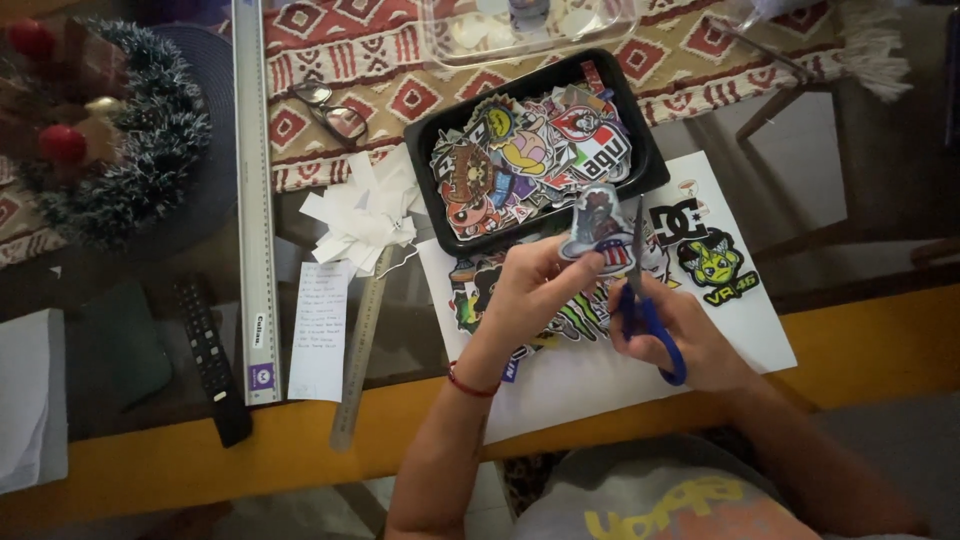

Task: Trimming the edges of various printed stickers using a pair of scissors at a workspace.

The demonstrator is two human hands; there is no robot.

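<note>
While a black tray (425, 140) holds many finished cut-outs, the left hand (530, 285) pinches a sticker (598, 225) over the counter's near edge, right hand (690, 335) gripping blue scissors (645, 300), sheet (740, 320) partly uncut

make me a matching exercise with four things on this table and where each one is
Things:
1. scissors
2. cut-out sticker
3. black tray
4. remote control

Places:
A. held in the left hand
B. far left, beside the long ruler
C. gripped in the right hand
D. above the hands, full of stickers

Pairs: 1-C, 2-A, 3-D, 4-B
</note>
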